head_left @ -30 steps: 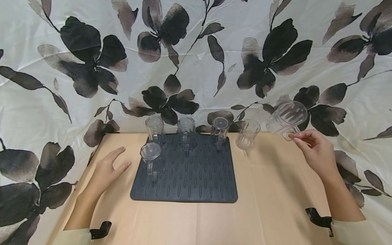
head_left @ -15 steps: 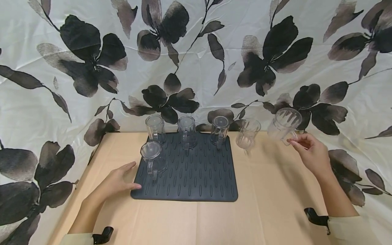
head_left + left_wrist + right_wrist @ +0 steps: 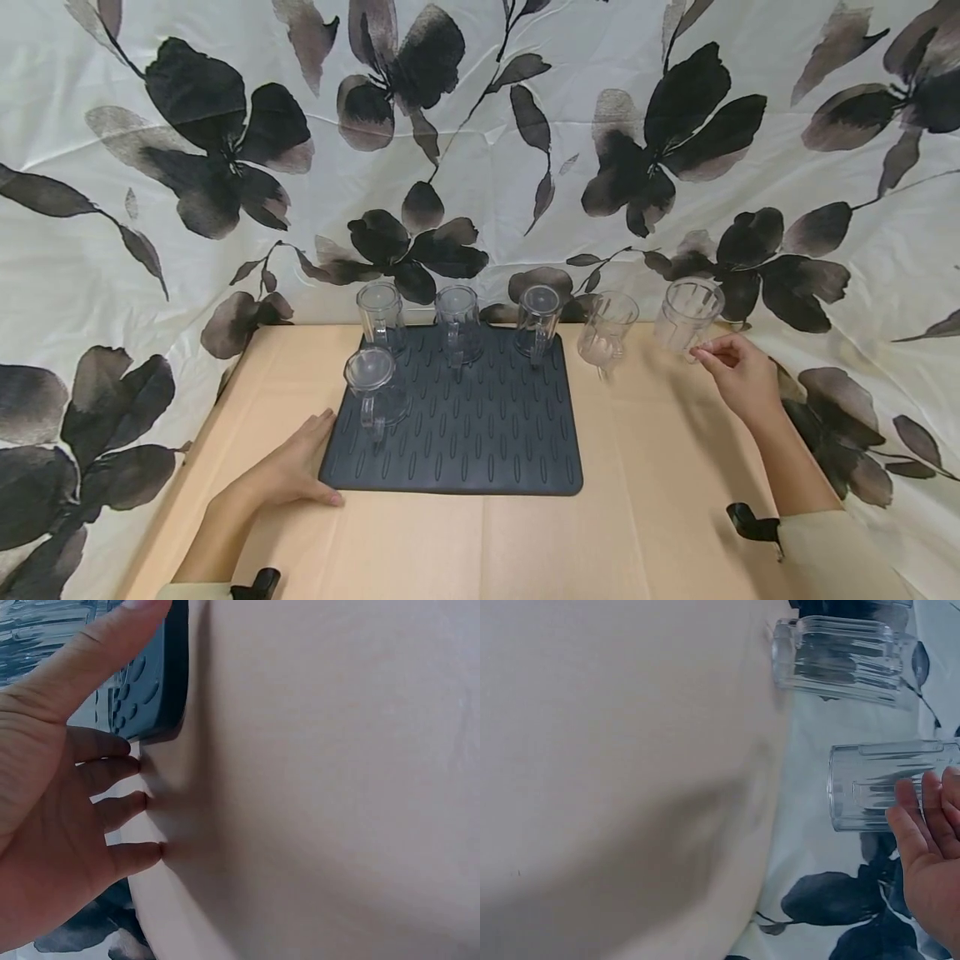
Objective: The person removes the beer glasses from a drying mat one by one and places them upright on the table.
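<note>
My right hand [image 3: 738, 375] pinches the handle of a clear glass mug [image 3: 688, 307], held upright at the table's back right. In the right wrist view, this mug's base [image 3: 840, 789] is apart from the tabletop, with fingers beside the handle. My left hand [image 3: 288, 467] rests at the front left corner of a dark ridged drying mat [image 3: 480, 433]. Its fingers extend along the mat's left side and the thumb lies by the front edge. In the left wrist view, the thumb [image 3: 105, 649] overlaps the mat's corner [image 3: 161, 712].
Three glass mugs stand along the mat's back edge, such as the middle mug [image 3: 459, 325]. Another mug [image 3: 371, 383] stands upside down at the mat's left. Right of the mat, an upright mug [image 3: 606, 332] stands on the table [image 3: 555, 542]. Behind hangs a floral cloth [image 3: 487, 150].
My right hand has brought the mug left and lower, tipping it from a slant to upright. My left hand has come down and right to the mat's front left corner.
</note>
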{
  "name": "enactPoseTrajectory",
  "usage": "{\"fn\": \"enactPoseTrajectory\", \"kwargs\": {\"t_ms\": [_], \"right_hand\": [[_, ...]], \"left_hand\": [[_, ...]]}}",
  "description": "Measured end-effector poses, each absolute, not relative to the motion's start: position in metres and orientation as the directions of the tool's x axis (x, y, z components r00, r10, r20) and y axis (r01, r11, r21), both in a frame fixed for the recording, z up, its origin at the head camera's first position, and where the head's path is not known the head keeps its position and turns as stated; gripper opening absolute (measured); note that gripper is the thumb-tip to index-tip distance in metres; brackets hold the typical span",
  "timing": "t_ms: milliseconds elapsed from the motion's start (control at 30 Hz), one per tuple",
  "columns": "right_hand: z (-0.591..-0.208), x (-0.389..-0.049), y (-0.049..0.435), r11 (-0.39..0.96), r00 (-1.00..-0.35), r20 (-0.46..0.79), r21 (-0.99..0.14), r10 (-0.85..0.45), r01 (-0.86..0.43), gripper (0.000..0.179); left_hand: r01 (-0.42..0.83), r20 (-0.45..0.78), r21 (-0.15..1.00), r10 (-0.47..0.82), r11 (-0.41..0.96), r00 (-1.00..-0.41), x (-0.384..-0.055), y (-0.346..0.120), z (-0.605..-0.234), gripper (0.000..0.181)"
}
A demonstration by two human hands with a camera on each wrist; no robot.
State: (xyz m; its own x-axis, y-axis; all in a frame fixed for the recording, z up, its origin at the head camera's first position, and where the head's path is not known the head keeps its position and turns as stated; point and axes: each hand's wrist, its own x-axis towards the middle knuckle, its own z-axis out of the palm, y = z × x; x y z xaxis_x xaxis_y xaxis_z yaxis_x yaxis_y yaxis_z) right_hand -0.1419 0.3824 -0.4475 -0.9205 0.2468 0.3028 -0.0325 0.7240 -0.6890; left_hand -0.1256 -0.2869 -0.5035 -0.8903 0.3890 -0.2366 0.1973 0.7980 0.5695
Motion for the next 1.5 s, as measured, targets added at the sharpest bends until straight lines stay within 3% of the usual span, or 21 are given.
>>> {"fn": "enactPoseTrajectory", "kwargs": {"t_ms": [400,1000,1267,1500], "right_hand": [[-0.469,-0.161,0.389,0.666,-0.937,0.227,-0.746,0.266,0.008,0.028],[-0.492,-0.166,0.384,0.597,-0.947,0.136,-0.799,0.290,0.068,0.033],[-0.493,-0.164,0.383,0.660,-0.950,0.122,-0.744,0.288,0.105,0.039],[-0.494,-0.161,0.384,0.713,-0.948,0.168,-0.696,0.269,0.079,0.033]], "left_hand": [[0.202,-0.221,0.553,0.377,0.808,-0.900,-0.126,-0.285,-0.506,0.127],[0.190,-0.234,0.551,0.369,0.813,-0.899,-0.126,-0.285,-0.506,0.125],[0.187,-0.228,0.562,0.368,0.806,-0.901,-0.124,-0.285,-0.508,0.124],[0.169,-0.237,0.564,0.355,0.808,-0.905,-0.124,-0.284,-0.508,0.127]]}}
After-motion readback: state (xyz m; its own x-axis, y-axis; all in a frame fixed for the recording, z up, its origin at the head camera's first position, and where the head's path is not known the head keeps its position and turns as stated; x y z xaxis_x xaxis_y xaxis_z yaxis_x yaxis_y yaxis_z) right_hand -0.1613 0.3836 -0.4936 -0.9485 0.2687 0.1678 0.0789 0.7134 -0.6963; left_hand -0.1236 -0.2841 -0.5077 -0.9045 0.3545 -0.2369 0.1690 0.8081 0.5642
